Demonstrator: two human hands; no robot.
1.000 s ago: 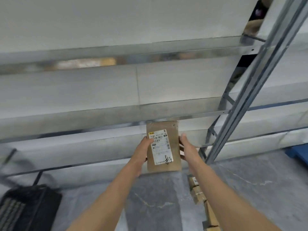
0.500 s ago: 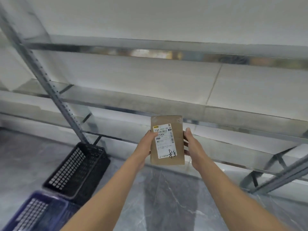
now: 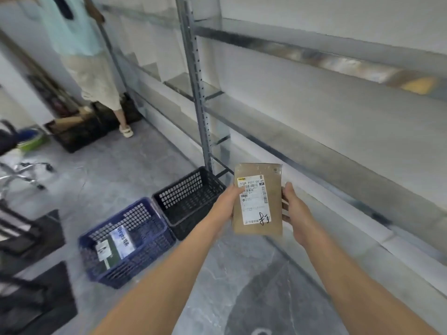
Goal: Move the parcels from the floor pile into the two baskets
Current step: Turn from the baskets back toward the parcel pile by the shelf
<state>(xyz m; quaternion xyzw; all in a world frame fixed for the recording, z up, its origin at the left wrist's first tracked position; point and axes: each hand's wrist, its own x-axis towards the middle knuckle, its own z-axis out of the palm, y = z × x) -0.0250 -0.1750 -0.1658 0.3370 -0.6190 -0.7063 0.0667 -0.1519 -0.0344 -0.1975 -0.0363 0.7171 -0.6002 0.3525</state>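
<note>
I hold a flat brown parcel (image 3: 273,201) with a white shipping label upright in front of me. My left hand (image 3: 226,205) grips its left edge and my right hand (image 3: 296,216) grips its right edge. Below and to the left, on the grey floor, stand two baskets side by side. The black basket (image 3: 191,201) looks empty. The blue basket (image 3: 145,247) holds a flat parcel (image 3: 116,245) with a white and dark green wrapper. The floor pile is out of view.
A metal shelving rack (image 3: 200,93) runs along the wall on the right. Another person (image 3: 84,56) stands at the far left by dark crates (image 3: 79,134). Chair legs (image 3: 21,172) and dark mats (image 3: 36,274) lie at the left.
My view has swung left, bringing both baskets and the other person into sight. The parcel stays gripped in both hands at the same height.
</note>
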